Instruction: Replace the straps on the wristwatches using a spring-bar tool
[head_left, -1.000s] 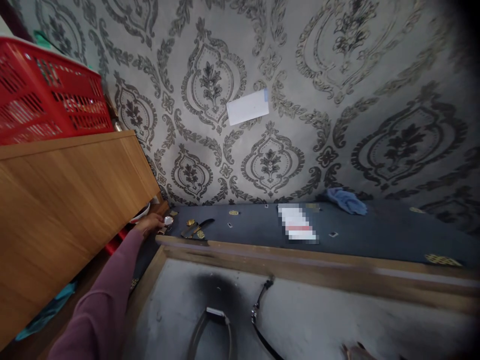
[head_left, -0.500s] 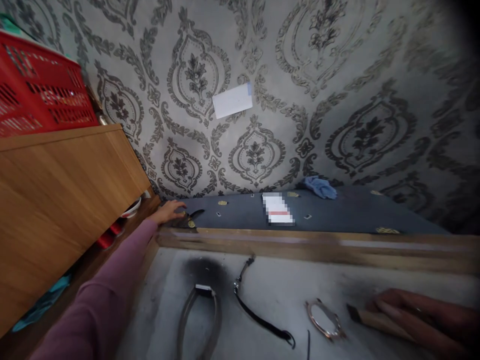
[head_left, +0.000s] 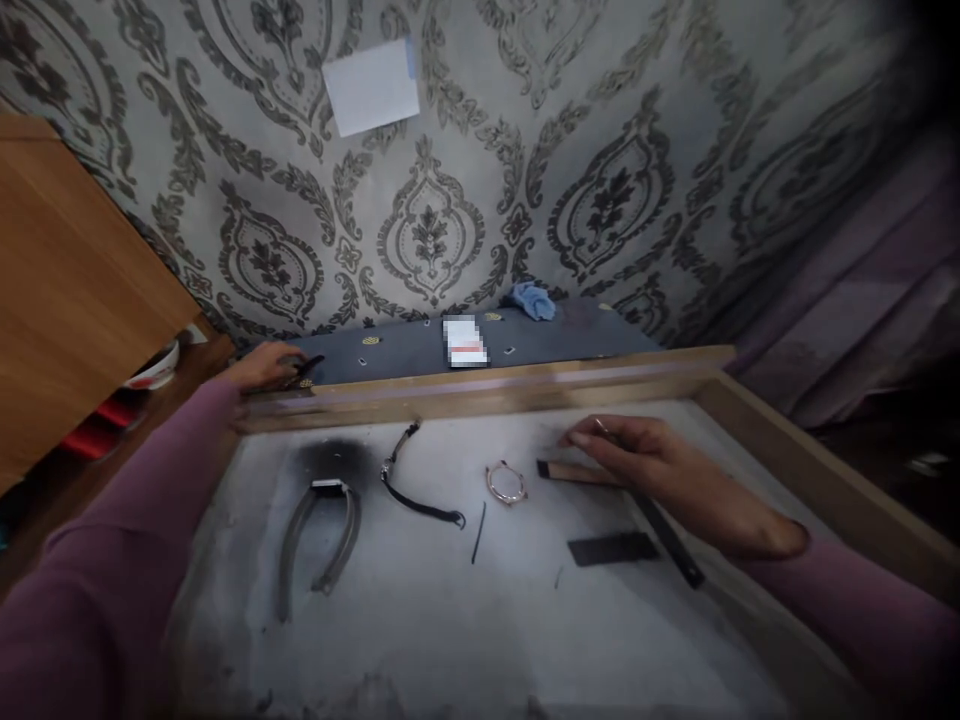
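Observation:
My left hand [head_left: 270, 365] rests at the left end of the dark cloth-covered ledge [head_left: 405, 350], its fingers beside a small dark curved item [head_left: 311, 364]. What those fingers hold, if anything, is too small to tell. Over the right part of the white-bottomed wooden tray is my right hand [head_left: 637, 450], fingers pressed together above a brown strap piece [head_left: 581, 474]; its grip is unclear. Left of it lies a rose-gold watch case [head_left: 506, 483]. A dark strap [head_left: 613, 549] and a long black tool [head_left: 675, 545] are below the right hand.
Inside the tray [head_left: 450, 640] are a watch with a grey band [head_left: 328, 487], a thin black-strapped watch [head_left: 412, 507] and a thin dark rod [head_left: 478, 533]. A blue cloth [head_left: 534, 301] and a white card [head_left: 465, 342] lie on the ledge. A wooden cabinet [head_left: 90, 260] stands left.
The view has shifted right and takes in more of the tray, including its right edge. My right hand has lifted a little off the brown strap piece; my left hand stays by the dark curved item.

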